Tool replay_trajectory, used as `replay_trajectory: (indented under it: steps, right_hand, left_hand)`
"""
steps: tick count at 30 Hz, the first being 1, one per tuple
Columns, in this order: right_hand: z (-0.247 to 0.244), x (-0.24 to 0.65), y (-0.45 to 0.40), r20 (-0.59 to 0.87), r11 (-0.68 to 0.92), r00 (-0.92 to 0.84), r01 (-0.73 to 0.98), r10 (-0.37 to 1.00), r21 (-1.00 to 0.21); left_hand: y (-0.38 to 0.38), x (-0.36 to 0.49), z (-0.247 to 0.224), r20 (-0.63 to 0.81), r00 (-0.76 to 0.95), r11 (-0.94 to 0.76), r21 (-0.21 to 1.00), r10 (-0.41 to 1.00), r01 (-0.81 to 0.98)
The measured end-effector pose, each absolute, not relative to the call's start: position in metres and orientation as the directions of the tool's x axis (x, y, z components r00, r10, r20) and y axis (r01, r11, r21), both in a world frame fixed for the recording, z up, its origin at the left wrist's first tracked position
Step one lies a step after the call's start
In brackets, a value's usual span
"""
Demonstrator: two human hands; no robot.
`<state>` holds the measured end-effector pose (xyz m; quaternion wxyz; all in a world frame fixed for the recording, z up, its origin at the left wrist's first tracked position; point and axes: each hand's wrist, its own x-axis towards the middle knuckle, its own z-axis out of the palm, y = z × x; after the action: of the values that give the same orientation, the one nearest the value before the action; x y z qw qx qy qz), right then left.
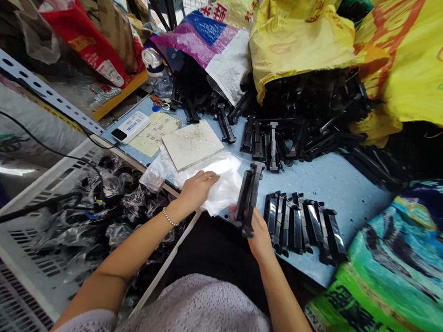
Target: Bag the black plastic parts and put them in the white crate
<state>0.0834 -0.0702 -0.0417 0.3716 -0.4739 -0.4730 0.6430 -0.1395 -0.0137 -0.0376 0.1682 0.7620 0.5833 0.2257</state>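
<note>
My right hand [260,236] grips a small bundle of long black plastic parts [248,199], held upright above the table's front edge. On the left, my left hand [198,189] has its fingers together at a pile of clear plastic bags [225,187], apparently pinching one; the fingertips are partly hidden. Behind the bags lies a pale square pad [191,144] with small specks on it. To the right of my right hand, a row of similar black parts [303,225] lies side by side on the blue table [321,177].
Loose black parts [272,144] spill from yellow sacks [302,39] at the back. A white crate [27,211] of bagged black pieces stands at left. A green sack [373,298] leans at right. Near the back left are a white device [131,127], a paper note [154,133] and a bottle [158,72].
</note>
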Motion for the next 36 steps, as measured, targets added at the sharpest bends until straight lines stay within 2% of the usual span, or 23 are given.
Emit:
replay_trajectory:
  steps: [2,4,6,7,8,10,12,13,15,16,17,19,22,24,26,27,29,31,32,33,34,36]
  right_hand:
    - [-0.039,0.092,-0.082,-0.389,-0.505,-0.442,-0.178,0.808,-0.845]
    - [-0.041,0.095,-0.087,-0.456,-0.714,-0.617,-0.261,0.641,-0.650]
    - [-0.044,0.092,-0.084,-0.463,-0.801,-0.699,-0.274,0.546,-0.532]
    - [-0.046,0.088,-0.080,-0.467,-0.811,-0.703,-0.276,0.537,-0.517]
    - [-0.047,0.084,-0.075,-0.477,-0.794,-0.677,-0.278,0.561,-0.541]
    - [-0.046,0.077,-0.067,-0.501,-0.687,-0.537,-0.224,0.679,-0.692]
    - [-0.041,0.071,-0.064,-0.457,-0.482,-0.322,0.001,0.829,-0.876]
    - [-0.038,0.069,-0.065,-0.399,-0.369,-0.218,0.166,0.891,-0.915]
    - [-0.031,0.065,-0.072,-0.280,-0.199,-0.124,0.444,0.952,-0.874]
    - [-0.029,0.063,-0.077,-0.255,-0.149,-0.147,0.503,0.956,-0.851]
    - [-0.027,0.060,-0.082,-0.256,-0.123,-0.205,0.500,0.945,-0.857]
    - [-0.026,0.053,-0.093,-0.293,-0.148,-0.386,0.364,0.875,-0.920]
    - [-0.024,0.039,-0.106,-0.337,-0.305,-0.599,0.158,0.726,-0.939]
    - [-0.021,0.032,-0.111,-0.359,-0.413,-0.729,0.114,0.583,-0.903]
    - [-0.020,0.031,-0.112,-0.361,-0.464,-0.814,0.130,0.454,-0.876]
    - [-0.021,0.033,-0.111,-0.363,-0.456,-0.826,0.147,0.432,-0.878]
    - [-0.026,0.040,-0.106,-0.375,-0.402,-0.794,0.181,0.479,-0.897]
    - [-0.034,0.049,-0.101,-0.389,-0.361,-0.730,0.207,0.561,-0.909]
    - [-0.039,0.053,-0.100,-0.397,-0.354,-0.700,0.216,0.594,-0.910]
    - [-0.043,0.057,-0.099,-0.405,-0.354,-0.672,0.221,0.620,-0.909]
    - [-0.046,0.060,-0.100,-0.414,-0.359,-0.647,0.225,0.640,-0.906]
    - [-0.048,0.065,-0.103,-0.428,-0.373,-0.613,0.225,0.664,-0.900]
  left_hand:
    - [-0.012,-0.143,-0.034,0.123,0.264,-0.284,0.592,0.957,0.754]
    - [-0.015,-0.142,-0.030,0.123,0.271,-0.281,0.676,0.955,0.681]
    - [-0.025,-0.137,-0.026,0.164,0.252,-0.292,0.703,0.954,0.648]
    - [-0.032,-0.133,-0.023,0.195,0.268,-0.325,0.701,0.944,0.634]
    - [-0.042,-0.128,-0.021,0.221,0.318,-0.377,0.698,0.922,0.608]
    - [-0.062,-0.117,-0.016,0.258,0.455,-0.486,0.712,0.852,0.507]
    - [-0.080,-0.110,-0.011,0.278,0.524,-0.519,0.757,0.805,0.396]
    - [-0.086,-0.109,-0.008,0.274,0.524,-0.504,0.781,0.807,0.368]
    - [-0.096,-0.112,-0.003,0.251,0.524,-0.481,0.796,0.814,0.366]
    - [-0.100,-0.116,-0.001,0.239,0.538,-0.490,0.780,0.808,0.389]
    - [-0.105,-0.120,0.002,0.220,0.560,-0.506,0.750,0.798,0.426]
    - [-0.118,-0.131,0.011,0.177,0.586,-0.532,0.673,0.790,0.514]
    - [-0.148,-0.150,0.032,0.109,0.552,-0.479,0.650,0.827,0.590]
    - [-0.171,-0.167,0.046,0.036,0.494,-0.368,0.715,0.869,0.594]
    - [-0.187,-0.192,0.050,-0.106,0.400,-0.172,0.782,0.910,0.599]
    - [-0.192,-0.209,0.045,-0.189,0.330,-0.055,0.792,0.925,0.608]
    - [-0.194,-0.250,0.024,-0.336,0.152,0.168,0.753,0.929,0.636]
    - [-0.188,-0.299,-0.007,-0.428,-0.097,0.367,0.611,0.898,0.702]
    - [-0.184,-0.325,-0.021,-0.447,-0.235,0.454,0.485,0.863,0.747]
    - [-0.179,-0.349,-0.033,-0.421,-0.392,0.543,0.344,0.818,0.766]
    - [-0.175,-0.373,-0.041,-0.386,-0.489,0.599,0.253,0.783,0.760]
    - [-0.167,-0.412,-0.047,-0.309,-0.607,0.665,0.135,0.732,0.734]
